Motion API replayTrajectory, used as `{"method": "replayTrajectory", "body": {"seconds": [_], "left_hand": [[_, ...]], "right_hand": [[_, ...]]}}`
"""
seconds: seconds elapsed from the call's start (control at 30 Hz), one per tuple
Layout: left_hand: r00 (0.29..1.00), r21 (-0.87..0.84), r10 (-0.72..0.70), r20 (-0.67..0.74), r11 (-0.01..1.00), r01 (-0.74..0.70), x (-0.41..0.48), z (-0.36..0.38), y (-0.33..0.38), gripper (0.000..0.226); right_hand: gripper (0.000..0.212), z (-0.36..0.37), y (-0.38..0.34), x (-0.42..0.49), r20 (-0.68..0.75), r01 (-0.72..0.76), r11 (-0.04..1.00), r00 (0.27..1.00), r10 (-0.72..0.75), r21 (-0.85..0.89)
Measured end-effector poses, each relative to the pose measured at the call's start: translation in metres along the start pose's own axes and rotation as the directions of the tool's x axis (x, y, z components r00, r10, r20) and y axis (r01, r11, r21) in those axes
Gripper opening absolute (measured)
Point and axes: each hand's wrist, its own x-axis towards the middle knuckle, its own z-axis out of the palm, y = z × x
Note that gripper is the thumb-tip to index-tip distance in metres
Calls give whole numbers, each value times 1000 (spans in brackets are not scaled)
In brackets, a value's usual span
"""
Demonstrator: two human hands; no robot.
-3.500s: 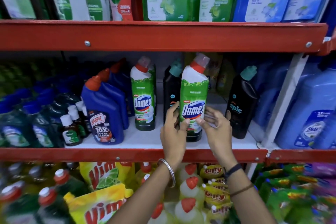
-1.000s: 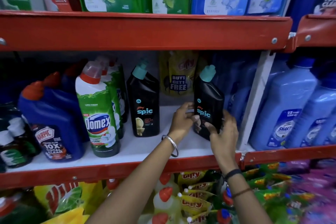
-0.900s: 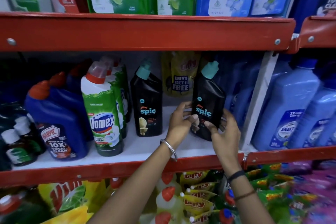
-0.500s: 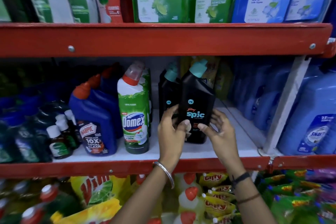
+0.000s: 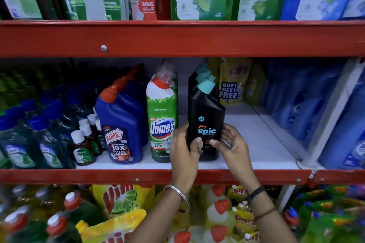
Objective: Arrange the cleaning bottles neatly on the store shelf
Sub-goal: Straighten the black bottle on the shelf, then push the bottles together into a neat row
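Note:
A black Spic bottle [image 5: 205, 116] with a teal cap stands upright at the front of the white middle shelf [image 5: 256, 144]. My left hand [image 5: 184, 147] grips its lower left side and my right hand [image 5: 232, 145] its lower right, thumbs on the label. More black Spic bottles [image 5: 199, 74] line up directly behind it. To its left stand a green-and-white Domex bottle [image 5: 162, 122] and a blue Harpic bottle [image 5: 120, 126], each heading its own row.
Small brown Dettol bottles [image 5: 82, 150] and dark green bottles [image 5: 19, 144] fill the left. Yellow pouches [image 5: 234, 83] sit at the back, blue bottles [image 5: 292, 104] at the right. A red shelf edge [image 5: 177, 38] runs overhead; bare shelf lies right of the Spic bottle.
Both hands carried the black Spic bottle from the right side of the shelf leftward, to the front of the other Spic bottle, next to the Domex row.

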Motion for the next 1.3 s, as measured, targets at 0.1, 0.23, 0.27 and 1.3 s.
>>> {"method": "replayTrajectory", "body": {"seconds": [0.1, 0.23, 0.27, 1.3], "left_hand": [[999, 25, 3, 48, 1000, -4, -2, 1, -1, 49], [991, 17, -6, 130, 1000, 4, -9, -5, 2, 53], [988, 24, -5, 154, 1000, 1, -10, -7, 3, 56], [994, -176, -38, -101, 984, 19, -23, -74, 4, 43]], "right_hand": [[47, 1, 1, -2, -14, -7, 1000, 1000, 7, -14], [36, 2, -1, -14, -45, 16, 1000, 999, -17, -9], [39, 2, 0, -18, -65, 13, 1000, 998, -12, 10], [66, 70, -38, -69, 2, 103, 979, 995, -105, 177]]}}
